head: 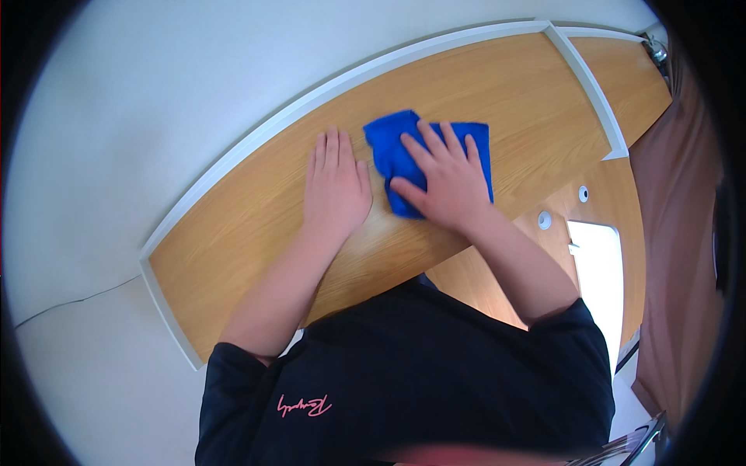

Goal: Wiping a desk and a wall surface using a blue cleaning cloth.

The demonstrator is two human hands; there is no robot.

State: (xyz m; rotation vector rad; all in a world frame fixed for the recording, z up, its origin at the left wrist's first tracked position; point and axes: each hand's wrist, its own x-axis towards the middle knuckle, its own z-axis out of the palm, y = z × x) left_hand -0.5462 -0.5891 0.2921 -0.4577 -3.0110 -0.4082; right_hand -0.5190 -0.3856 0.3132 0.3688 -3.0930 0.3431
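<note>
A blue cloth (399, 154) lies spread on a wood-grain shelf board (524, 87). My right hand (449, 180) rests palm down on it, fingers spread, pressing it flat rather than gripping it. To the left of the cloth, my left hand (337, 186) is flat on the bare wood, its fingers close together and nothing in it. A small gap separates its thumb from the cloth. The cloth's lower right part is hidden under my right hand.
A raised white rim (349, 81) borders the board along the wall, and a white divider (588, 87) stands at the right. Below are a wood-grain surface with round fittings (544, 220) and a bright white panel (600, 274). A brown curtain (670, 215) hangs at far right.
</note>
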